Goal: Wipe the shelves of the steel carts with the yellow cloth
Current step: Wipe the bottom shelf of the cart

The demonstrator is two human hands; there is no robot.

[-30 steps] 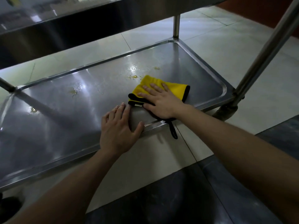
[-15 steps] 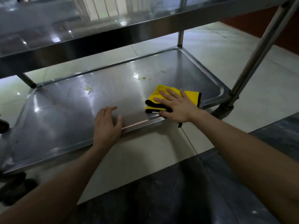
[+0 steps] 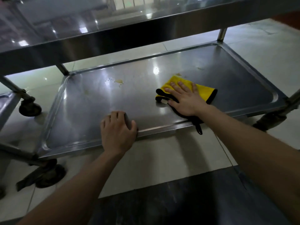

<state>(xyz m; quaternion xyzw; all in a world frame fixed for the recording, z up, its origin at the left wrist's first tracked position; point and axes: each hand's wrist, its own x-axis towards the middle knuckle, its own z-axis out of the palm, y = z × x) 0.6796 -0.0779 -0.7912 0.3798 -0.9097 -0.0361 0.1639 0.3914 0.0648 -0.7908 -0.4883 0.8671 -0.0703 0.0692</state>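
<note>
The steel cart's bottom shelf [image 3: 97, 111] fills the middle of the view. A folded yellow cloth [image 3: 204, 91] with black trim lies on its right half, and a black loop hangs over the front rim. My right hand [image 3: 185, 99] presses flat on the cloth, fingers spread. My left hand [image 3: 118, 130] grips the shelf's front rim, fingers curled over the edge. Yellowish stains [image 3: 119, 81] sit on the shelf left of the cloth, and smaller ones [image 3: 178, 74] lie just beyond it.
The cart's upper shelf [image 3: 113, 38] overhangs the back half of the bottom one. Caster wheels stand at the left [image 3: 30, 108], front left [image 3: 50, 176] and right [image 3: 267, 120]. Another steel cart's edge [image 3: 6, 104] shows at far left. Tiled floor surrounds everything.
The view has pulled back and shifted left, showing more of the cart. My right hand slid the cloth away from the front rim toward the shelf's middle. My left hand's fingers curled onto the rim.
</note>
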